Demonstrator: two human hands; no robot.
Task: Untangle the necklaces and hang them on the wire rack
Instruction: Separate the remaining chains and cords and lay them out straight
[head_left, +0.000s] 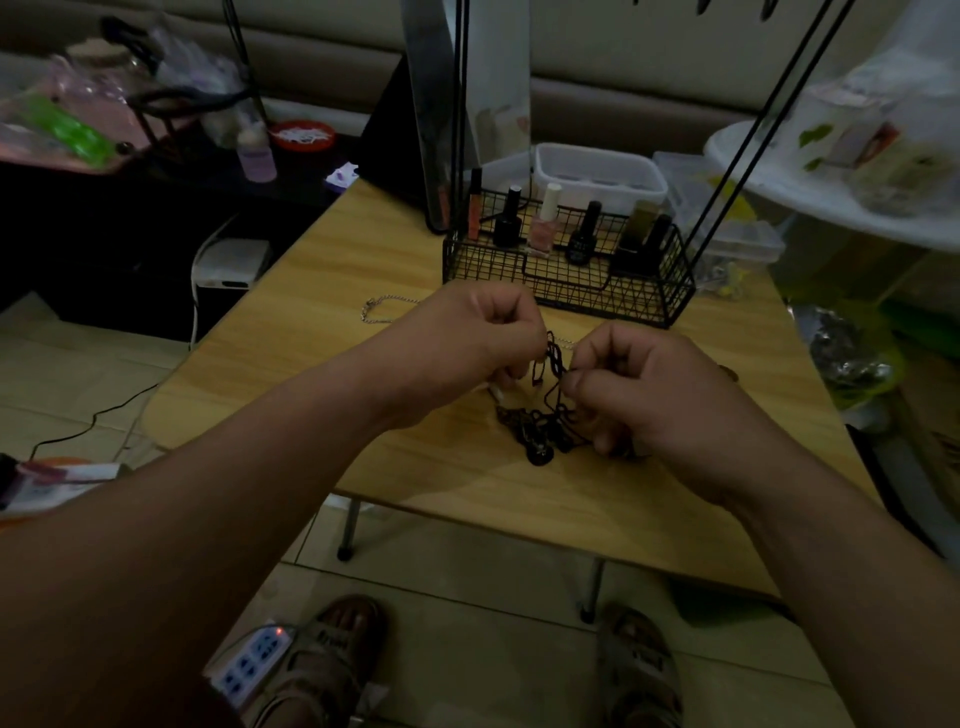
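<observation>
A tangle of dark necklaces (545, 415) with pendants hangs between my hands just above the wooden table (322, 364). My left hand (467, 343) pinches one side of the tangle with curled fingers. My right hand (639, 384) pinches the other side. A silver chain (382, 306) lies on the table behind my left hand; its far part is hidden by that hand. The black wire rack (571, 280) stands right behind my hands, its basket holding several nail polish bottles (543, 223), with thin black uprights (460, 104) rising out of frame.
White plastic containers (597, 174) sit behind the rack. A white round tray (831, 176) with packets is at the right. A dark side table (156, 171) with bottles and bags stands at the left. A power strip (249, 665) and my sandalled feet are on the tiled floor.
</observation>
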